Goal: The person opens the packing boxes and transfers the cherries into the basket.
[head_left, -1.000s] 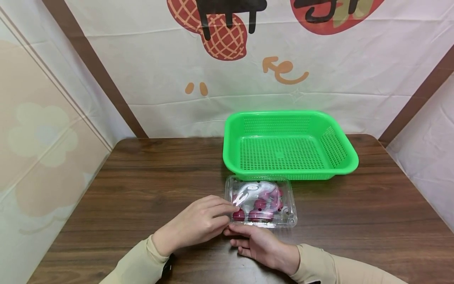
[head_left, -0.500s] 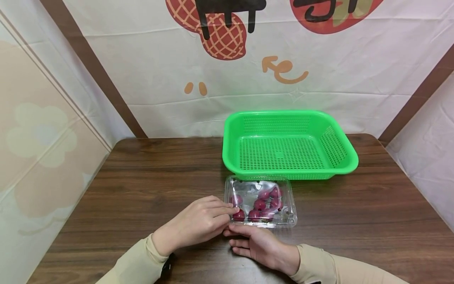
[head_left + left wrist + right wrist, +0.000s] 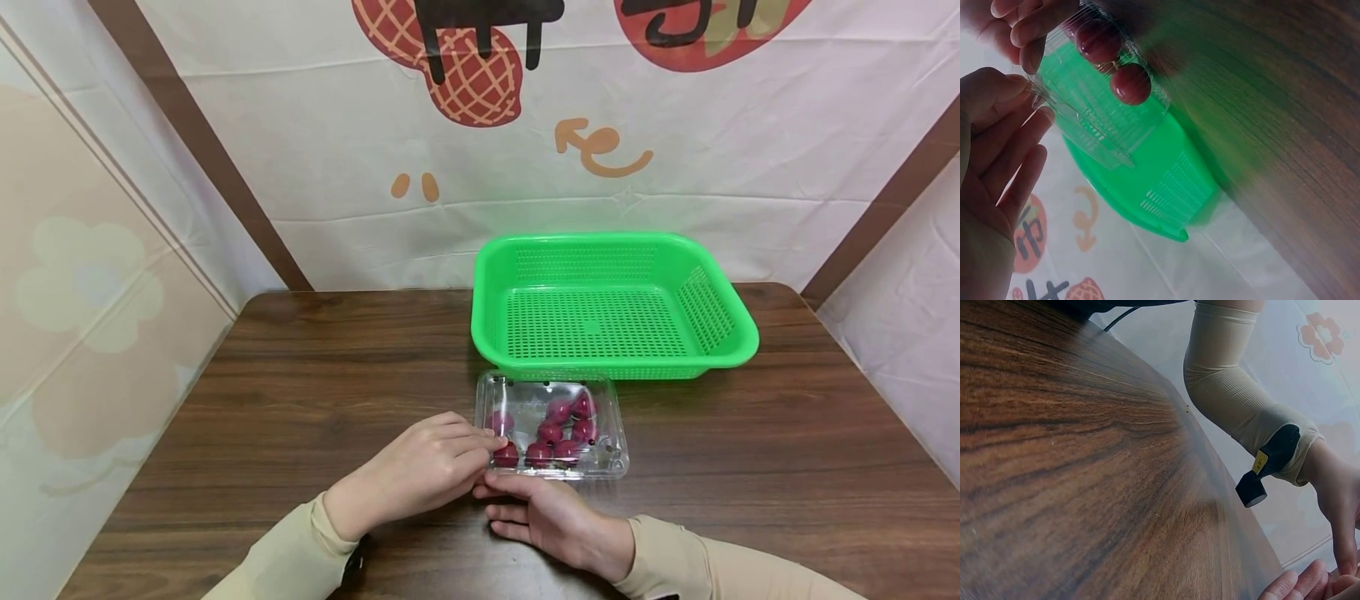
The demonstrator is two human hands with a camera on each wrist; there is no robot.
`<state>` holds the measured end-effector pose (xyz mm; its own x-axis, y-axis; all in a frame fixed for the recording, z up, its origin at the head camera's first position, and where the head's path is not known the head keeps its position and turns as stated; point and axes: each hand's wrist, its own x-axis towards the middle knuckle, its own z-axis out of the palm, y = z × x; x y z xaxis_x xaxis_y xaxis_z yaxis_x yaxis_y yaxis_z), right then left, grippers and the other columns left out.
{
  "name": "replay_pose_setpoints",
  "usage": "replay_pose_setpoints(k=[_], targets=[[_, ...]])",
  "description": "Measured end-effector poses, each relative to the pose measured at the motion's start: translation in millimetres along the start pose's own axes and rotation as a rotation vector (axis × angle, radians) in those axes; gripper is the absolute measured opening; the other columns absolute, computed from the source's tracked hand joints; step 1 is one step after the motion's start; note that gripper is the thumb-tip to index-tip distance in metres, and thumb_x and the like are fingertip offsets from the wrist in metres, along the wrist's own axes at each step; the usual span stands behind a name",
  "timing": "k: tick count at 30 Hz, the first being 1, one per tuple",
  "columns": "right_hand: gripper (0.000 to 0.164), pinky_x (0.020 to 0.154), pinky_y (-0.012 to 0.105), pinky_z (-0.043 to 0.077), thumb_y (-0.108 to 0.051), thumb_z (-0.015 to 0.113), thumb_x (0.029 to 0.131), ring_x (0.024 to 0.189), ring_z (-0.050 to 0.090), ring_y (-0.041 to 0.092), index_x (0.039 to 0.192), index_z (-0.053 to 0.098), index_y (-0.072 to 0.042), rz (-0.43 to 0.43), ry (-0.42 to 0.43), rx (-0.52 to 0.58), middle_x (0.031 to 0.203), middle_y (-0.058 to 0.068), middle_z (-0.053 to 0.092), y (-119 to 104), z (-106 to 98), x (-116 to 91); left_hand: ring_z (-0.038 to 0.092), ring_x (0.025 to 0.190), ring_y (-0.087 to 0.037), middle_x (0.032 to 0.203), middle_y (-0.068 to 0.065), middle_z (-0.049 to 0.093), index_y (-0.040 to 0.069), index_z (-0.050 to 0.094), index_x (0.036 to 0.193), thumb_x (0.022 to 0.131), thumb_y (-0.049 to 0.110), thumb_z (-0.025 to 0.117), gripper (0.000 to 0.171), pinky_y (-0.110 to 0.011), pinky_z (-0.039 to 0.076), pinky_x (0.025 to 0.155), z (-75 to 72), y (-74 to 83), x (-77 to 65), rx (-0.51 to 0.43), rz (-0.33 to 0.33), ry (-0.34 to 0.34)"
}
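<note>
A clear plastic clamshell box (image 3: 525, 406) with several round dark-red fruits (image 3: 550, 432) inside lies in front of the green basket in the head view. My left hand (image 3: 423, 467) is at its near left corner, fingertips over the lid's edge. In the left wrist view, thumb and fingers of the left hand (image 3: 994, 131) pinch the box's thin plastic rim (image 3: 1044, 100). My right hand (image 3: 558, 521) lies palm up just below that corner, its thumb and index finger pinching the front rim. In the right wrist view, only fingers of the right hand (image 3: 1300, 584) show, close to the left hand (image 3: 1338, 506).
A green perforated basket (image 3: 615, 362) stands right behind the box, close to the wall cloth (image 3: 337, 150). Both rest on a dark wooden table (image 3: 300, 400). In the right wrist view a small black device (image 3: 1266, 465) is strapped on the left sleeve.
The bright glare on the lid has faded and shifted, and the fruits show more clearly. Both hands keep almost the same place at the box's corner.
</note>
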<state>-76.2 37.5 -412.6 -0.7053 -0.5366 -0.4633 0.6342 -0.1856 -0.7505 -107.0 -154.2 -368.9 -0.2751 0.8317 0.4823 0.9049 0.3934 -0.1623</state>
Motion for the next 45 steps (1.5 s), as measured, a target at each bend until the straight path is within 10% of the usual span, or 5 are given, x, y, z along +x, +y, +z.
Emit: replay_pose_setpoints(k=[45], targets=[[0.032, 0.090, 0.031, 0.048, -0.022, 0.057, 0.088, 0.097, 0.058, 0.014, 0.116, 0.059, -0.007, 0.092, -0.127, -0.015, 0.106, -0.001, 0.064, -4.5, -25.4, -12.7, 0.054, 0.087, -0.023, 0.091, -0.002, 0.061, 0.012, 0.058, 0.080, 0.077, 0.026, 0.057, 0.015, -0.036, 0.046, 0.078, 2.4, 11.9, 14.8, 0.079, -0.022, 0.001]])
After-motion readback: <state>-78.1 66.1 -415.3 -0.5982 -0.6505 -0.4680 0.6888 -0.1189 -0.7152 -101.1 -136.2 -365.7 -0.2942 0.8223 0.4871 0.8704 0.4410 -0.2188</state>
